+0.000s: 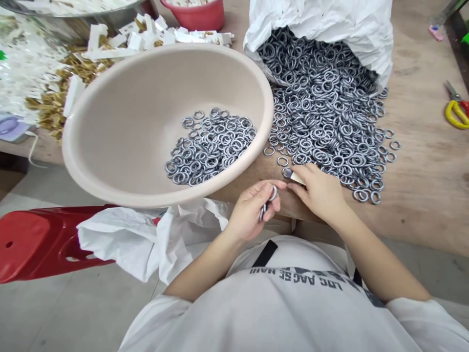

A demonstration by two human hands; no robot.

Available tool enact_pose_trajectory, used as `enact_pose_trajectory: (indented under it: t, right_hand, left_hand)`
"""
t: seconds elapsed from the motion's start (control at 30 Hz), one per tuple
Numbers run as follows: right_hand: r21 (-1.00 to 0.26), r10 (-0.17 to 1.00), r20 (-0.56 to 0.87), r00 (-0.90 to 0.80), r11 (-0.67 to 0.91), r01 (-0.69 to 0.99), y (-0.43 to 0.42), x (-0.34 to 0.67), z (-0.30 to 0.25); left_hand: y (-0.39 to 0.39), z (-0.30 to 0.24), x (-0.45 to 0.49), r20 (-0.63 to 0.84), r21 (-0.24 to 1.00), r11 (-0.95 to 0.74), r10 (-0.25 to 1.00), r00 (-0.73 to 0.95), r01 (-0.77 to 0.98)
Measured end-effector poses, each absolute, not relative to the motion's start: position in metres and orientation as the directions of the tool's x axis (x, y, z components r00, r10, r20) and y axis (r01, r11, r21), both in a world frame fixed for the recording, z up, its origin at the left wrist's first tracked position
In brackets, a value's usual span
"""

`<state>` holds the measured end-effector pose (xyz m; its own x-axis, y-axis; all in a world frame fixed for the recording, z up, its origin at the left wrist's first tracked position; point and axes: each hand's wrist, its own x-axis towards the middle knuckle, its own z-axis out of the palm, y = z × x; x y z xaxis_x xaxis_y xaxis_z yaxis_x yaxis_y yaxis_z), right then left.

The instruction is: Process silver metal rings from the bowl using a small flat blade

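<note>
My left hand [254,208] is closed around a few dark grey rings [273,193], its index finger stretched toward my right hand. Between the fingers of my right hand [322,193] is a small tool with a white handle [298,179] and a dark, flat tip; its exact kind cannot be made out. That tip meets or overlaps a single ring at the table edge. A large heap of the same rings [330,127] spills from a white sack [322,17] beyond my right hand. To the left, a wide beige basin [120,112] holds a smaller pile of rings [216,146].
Yellow-and-red scissors [456,112] lie at the table's right. White and brown pieces [73,61] are heaped behind the basin, near a red bowl [200,14] and a metal pan [73,22]. A red stool [40,239] and white sacking [128,237] are below the table edge.
</note>
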<state>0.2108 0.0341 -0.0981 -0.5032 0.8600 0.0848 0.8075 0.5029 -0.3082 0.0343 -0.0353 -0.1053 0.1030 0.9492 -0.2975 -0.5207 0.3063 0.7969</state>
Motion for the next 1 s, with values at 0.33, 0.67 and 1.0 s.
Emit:
enact_pose_trajectory:
  t: [0.33, 0.67, 1.0]
  right_hand:
    - [-0.768, 0.910, 0.054, -0.412, 0.301, 0.565, 0.036, 0.212, -0.088]
    - [-0.967, 0.925, 0.073, -0.374, 0.158, 0.202, 0.008, 0.225, -0.095]
    - [-0.761, 0.831, 0.234, -0.504, 0.480, 0.437, -0.004, 0.237, -0.094]
  left_hand:
    - [-0.026, -0.111, 0.038, -0.094, 0.994, 0.082, 0.983, -0.156, -0.076]
    - [-0.028, -0.114, 0.067, -0.243, 0.905, 0.276, 0.960, 0.142, -0.322]
    - [-0.025, -0.106, 0.077, -0.330, 0.764, 0.354, 0.933, 0.145, -0.539]
